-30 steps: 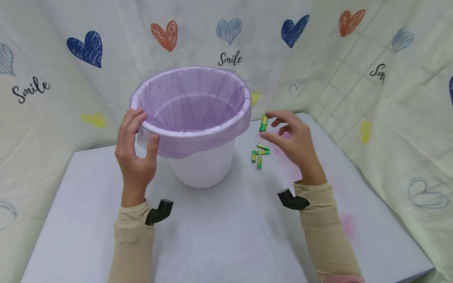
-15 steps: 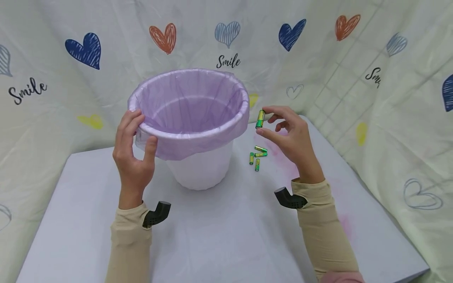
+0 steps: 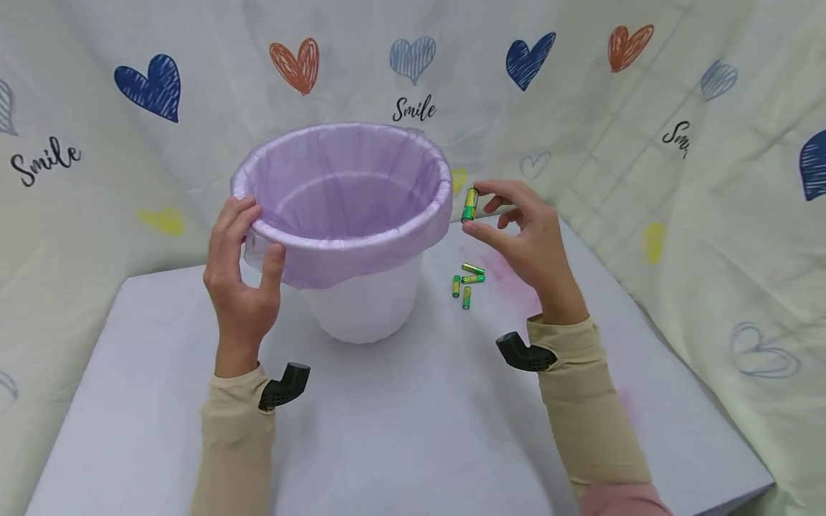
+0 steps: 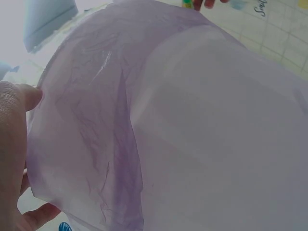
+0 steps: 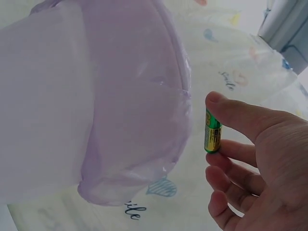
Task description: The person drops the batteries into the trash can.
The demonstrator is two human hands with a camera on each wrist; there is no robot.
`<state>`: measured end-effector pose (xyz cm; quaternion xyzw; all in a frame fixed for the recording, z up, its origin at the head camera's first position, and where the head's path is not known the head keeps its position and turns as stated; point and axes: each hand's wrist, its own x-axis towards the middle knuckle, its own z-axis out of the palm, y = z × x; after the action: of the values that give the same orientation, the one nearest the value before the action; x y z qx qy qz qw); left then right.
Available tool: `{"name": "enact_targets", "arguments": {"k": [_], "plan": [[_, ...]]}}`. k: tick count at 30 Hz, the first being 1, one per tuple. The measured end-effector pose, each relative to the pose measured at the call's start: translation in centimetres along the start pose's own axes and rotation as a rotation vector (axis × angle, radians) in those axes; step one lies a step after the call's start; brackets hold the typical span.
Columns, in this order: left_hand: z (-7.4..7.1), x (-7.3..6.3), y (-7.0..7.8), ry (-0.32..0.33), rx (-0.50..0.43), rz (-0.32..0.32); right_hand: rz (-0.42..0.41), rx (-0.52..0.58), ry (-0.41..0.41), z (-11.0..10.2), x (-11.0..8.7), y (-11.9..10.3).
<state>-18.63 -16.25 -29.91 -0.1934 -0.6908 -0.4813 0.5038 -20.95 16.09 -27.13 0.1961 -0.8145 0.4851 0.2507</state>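
A white trash bin (image 3: pixel 368 308) stands on the table, lined with a purple bag (image 3: pixel 361 261) folded over its rim. My left hand (image 3: pixel 241 279) holds the near left part of the lined rim, fingers and thumb spread apart. To the right of the bin, at about rim height, my right hand (image 3: pixel 525 229) pinches a green and yellow battery (image 3: pixel 470 205) by its ends between thumb and index finger. In the right wrist view this battery (image 5: pixel 212 132) is apart from the bag. Several similar batteries (image 3: pixel 467 297) lie on the table below the right hand.
The white table (image 3: pixel 374 430) has pinkish stains at right. Behind and beside it hangs a pale curtain (image 3: pixel 348 72) printed with hearts and "Smile". Each sleeved wrist wears a black camera mount, one left (image 3: pixel 285 385) and one right (image 3: pixel 525 352).
My right hand has moved up and slightly left with the pinched battery, closer to the bin's rim. The left hand keeps its place on the rim; the loose batteries lie as before.
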Motion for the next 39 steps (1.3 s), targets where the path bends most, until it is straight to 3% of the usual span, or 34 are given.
{"name": "enact_targets", "arguments": {"k": [8,17,27,39], "plan": [[0.1,0.0,-0.1,0.012,0.001,-0.013,0.004,0.012,-0.002,0.1,0.7,-0.7],[0.1,-0.1,-1.6,0.008,0.015,-0.002,-0.013,0.035,0.014,0.7,1.6,-1.4],[0.2,0.0,0.3,0.014,0.000,-0.010,-0.019,0.024,-0.014,1.5,2.5,-2.2],[0.2,-0.1,-0.2,0.003,0.001,-0.018,0.029,-0.021,-0.011,2.6,3.1,-2.3]]}}
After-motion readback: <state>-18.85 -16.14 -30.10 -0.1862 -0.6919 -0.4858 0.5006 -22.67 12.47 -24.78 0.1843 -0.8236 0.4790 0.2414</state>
